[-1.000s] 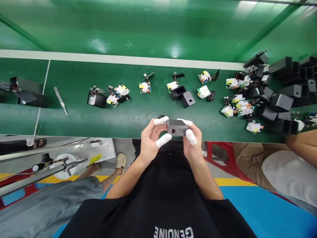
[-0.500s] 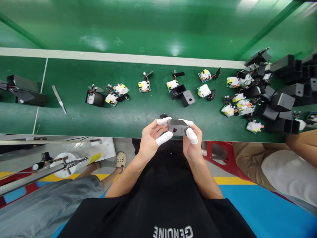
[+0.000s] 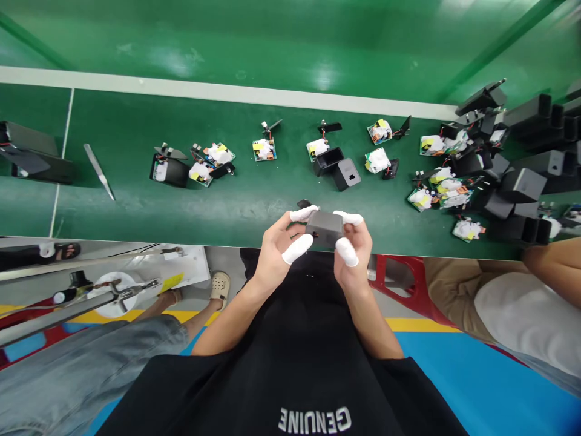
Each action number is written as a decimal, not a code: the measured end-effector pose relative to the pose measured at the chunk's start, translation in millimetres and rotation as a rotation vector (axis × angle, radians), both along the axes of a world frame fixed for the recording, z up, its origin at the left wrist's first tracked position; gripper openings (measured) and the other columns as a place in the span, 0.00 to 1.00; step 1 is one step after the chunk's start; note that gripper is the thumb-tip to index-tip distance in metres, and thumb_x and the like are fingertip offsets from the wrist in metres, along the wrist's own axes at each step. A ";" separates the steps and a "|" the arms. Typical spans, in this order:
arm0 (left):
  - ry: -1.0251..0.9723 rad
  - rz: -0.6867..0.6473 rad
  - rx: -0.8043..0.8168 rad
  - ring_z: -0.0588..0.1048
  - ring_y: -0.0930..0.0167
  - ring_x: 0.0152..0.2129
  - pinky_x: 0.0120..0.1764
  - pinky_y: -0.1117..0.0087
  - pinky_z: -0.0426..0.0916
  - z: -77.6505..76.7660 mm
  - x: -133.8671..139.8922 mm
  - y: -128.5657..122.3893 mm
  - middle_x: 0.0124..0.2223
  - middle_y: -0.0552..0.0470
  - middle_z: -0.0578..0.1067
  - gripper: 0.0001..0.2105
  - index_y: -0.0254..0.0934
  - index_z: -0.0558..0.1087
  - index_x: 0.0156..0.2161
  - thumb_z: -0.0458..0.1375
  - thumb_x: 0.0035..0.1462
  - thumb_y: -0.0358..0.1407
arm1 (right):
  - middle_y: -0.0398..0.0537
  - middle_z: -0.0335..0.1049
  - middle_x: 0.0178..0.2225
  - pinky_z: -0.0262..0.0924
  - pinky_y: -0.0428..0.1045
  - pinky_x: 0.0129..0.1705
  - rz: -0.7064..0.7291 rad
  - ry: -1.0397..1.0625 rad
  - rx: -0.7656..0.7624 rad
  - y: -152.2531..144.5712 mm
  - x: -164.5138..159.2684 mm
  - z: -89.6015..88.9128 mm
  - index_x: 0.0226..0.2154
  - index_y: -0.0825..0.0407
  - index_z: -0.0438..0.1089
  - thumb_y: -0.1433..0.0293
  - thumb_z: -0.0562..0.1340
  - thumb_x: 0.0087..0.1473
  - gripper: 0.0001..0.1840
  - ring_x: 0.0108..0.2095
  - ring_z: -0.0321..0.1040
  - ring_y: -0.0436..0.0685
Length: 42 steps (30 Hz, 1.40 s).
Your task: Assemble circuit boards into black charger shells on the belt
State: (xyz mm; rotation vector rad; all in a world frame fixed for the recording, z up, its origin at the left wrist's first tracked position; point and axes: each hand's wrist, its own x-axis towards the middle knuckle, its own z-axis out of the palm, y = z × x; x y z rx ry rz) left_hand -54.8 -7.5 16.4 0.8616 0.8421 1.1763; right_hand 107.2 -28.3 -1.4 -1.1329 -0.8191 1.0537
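We hold 1 dark box (image 3: pixel 324 226) between our half-curled left hand (image 3: pixel 274 245) at its 9 o'clock and half-curled right hand (image 3: pixel 354 243) at 3, both equally near, its longer visible side running 9-to-3 by the bench's (image 3: pixel 204 218) 6 o'clock edge.

The floor (image 3: pixel 436 369) is blue; the stool (image 3: pixel 423 287) red.

I can route the left hand (image 3: pixel 278 245) leftward along the table's (image 3: pixel 200 212) near edge; two boxes (image 3: pixel 341 173) obstruct ahead, clustered circuit boards (image 3: pixel 449 188) rightward.
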 end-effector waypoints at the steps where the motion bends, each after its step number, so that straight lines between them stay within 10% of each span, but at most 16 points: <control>1: -0.001 -0.040 0.017 0.86 0.61 0.48 0.53 0.59 0.85 -1.2 -2.9 -0.3 0.65 0.39 0.81 0.27 0.45 0.81 0.63 0.77 0.60 0.45 | 0.50 0.78 0.49 0.76 0.63 0.54 -0.042 -0.125 0.062 -1.1 2.2 -4.7 0.51 0.41 0.77 0.49 0.82 0.48 0.32 0.50 0.78 0.66; 5: 0.056 -0.161 0.098 0.85 0.56 0.55 0.53 0.60 0.86 -8.0 -18.3 -3.5 0.68 0.38 0.77 0.41 0.47 0.77 0.67 0.84 0.47 0.43 | 0.50 0.76 0.46 0.76 0.66 0.46 0.033 -0.480 0.275 -6.7 13.1 -17.9 0.52 0.39 0.77 0.54 0.87 0.38 0.39 0.45 0.75 0.68; 10: 0.117 -0.135 0.172 0.85 0.58 0.53 0.51 0.63 0.85 -12.8 -28.6 -7.4 0.55 0.42 0.81 0.34 0.43 0.80 0.59 0.84 0.47 0.39 | 0.48 0.73 0.41 0.74 0.62 0.45 0.105 -0.210 0.233 -6.6 13.6 -13.6 0.45 0.40 0.77 0.49 0.81 0.51 0.25 0.42 0.74 0.65; 15: 0.090 -0.105 0.186 0.85 0.61 0.47 0.45 0.66 0.85 -12.4 -25.6 -9.5 0.50 0.44 0.79 0.35 0.43 0.80 0.58 0.84 0.45 0.44 | 0.52 0.75 0.48 0.75 0.65 0.53 0.315 -0.094 0.032 -2.7 8.9 -3.7 0.48 0.44 0.80 0.41 0.80 0.47 0.34 0.49 0.75 0.69; 25: 0.471 -0.129 0.399 0.82 0.62 0.42 0.46 0.62 0.81 -17.1 -30.9 -5.1 0.47 0.47 0.81 0.37 0.42 0.81 0.58 0.85 0.42 0.43 | 0.49 0.79 0.46 0.77 0.62 0.47 0.432 -0.101 0.170 7.9 26.6 -6.3 0.46 0.41 0.83 0.55 0.86 0.45 0.27 0.45 0.77 0.66; 32: 0.540 -0.252 0.398 0.85 0.59 0.46 0.53 0.59 0.82 -20.7 -34.8 8.6 0.50 0.44 0.84 0.37 0.40 0.81 0.59 0.85 0.42 0.41 | 0.47 0.82 0.45 0.77 0.60 0.43 0.358 -0.291 0.240 9.0 50.4 -0.5 0.49 0.39 0.84 0.60 0.87 0.43 0.30 0.41 0.78 0.64; 42: 0.298 -0.223 0.354 0.84 0.54 0.58 0.61 0.53 0.84 -16.9 -19.3 11.0 0.56 0.44 0.79 0.38 0.47 0.80 0.64 0.83 0.48 0.34 | 0.50 0.82 0.41 0.80 0.65 0.37 0.185 -0.021 0.263 1.4 70.6 27.4 0.51 0.41 0.85 0.52 0.85 0.46 0.31 0.37 0.79 0.67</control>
